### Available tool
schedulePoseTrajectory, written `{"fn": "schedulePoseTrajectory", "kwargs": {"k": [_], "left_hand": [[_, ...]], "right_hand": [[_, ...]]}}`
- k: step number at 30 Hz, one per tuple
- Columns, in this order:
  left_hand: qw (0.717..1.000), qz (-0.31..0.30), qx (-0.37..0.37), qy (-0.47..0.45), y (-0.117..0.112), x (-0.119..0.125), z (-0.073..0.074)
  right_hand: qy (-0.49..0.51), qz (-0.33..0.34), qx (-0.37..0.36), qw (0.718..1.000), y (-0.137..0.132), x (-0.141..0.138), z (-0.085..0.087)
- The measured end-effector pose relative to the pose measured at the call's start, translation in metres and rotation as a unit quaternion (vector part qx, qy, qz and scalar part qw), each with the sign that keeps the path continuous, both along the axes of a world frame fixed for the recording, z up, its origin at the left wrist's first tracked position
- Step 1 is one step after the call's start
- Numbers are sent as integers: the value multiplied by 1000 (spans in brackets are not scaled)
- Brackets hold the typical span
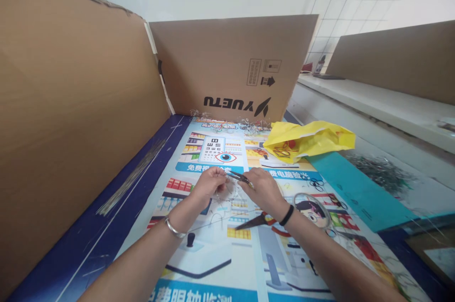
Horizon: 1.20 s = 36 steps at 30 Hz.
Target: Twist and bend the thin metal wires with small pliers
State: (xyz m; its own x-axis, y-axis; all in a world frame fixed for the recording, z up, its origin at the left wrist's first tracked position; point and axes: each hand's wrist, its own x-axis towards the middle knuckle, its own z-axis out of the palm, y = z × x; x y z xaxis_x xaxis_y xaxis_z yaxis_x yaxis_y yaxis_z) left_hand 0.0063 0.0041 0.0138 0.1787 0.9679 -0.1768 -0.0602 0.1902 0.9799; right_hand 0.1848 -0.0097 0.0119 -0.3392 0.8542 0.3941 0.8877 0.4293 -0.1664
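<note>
My right hand (265, 188) is wrapped round a pair of slim dark pliers (239, 176), whose jaws point left toward my other hand. My left hand (210, 182) is closed in a pinch, close to the plier tips. Thin wire (219, 194) curls out beneath its fingers; the pinched part is too fine to make out clearly. Under my right wrist lie scissors (254, 222) with dark blades and orange-red handles, partly hidden by the forearm. Loose bent wires also lie on the printed poster sheet (199, 226) below my hands.
A yellow bag (313, 138) lies open at the right, with red items at its mouth. Cardboard walls stand left (78, 93) and behind (227, 65). Straight wires (131, 176) lie along the left, and a wire heap (378, 174) at right. A clear round object (329, 214) rests near my right forearm.
</note>
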Motion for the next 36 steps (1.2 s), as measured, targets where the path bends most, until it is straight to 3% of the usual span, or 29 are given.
{"fn": "schedulePoseTrajectory", "kwargs": {"k": [9,18,26,36], "left_hand": [[999,2,30,-36,3,-3,-8],[998,18,41,-35,3,-3,-12],[999,14,34,-40,3,-1,-14],[998,13,49,-34,1,2,-14]], "right_hand": [[16,55,85,995,-1,1,-1],[-144,7,-12,990,-10,-4,20],[-145,-17,-34,989,-11,-8,20],[-141,-36,-8,989,-13,-10,17]]}}
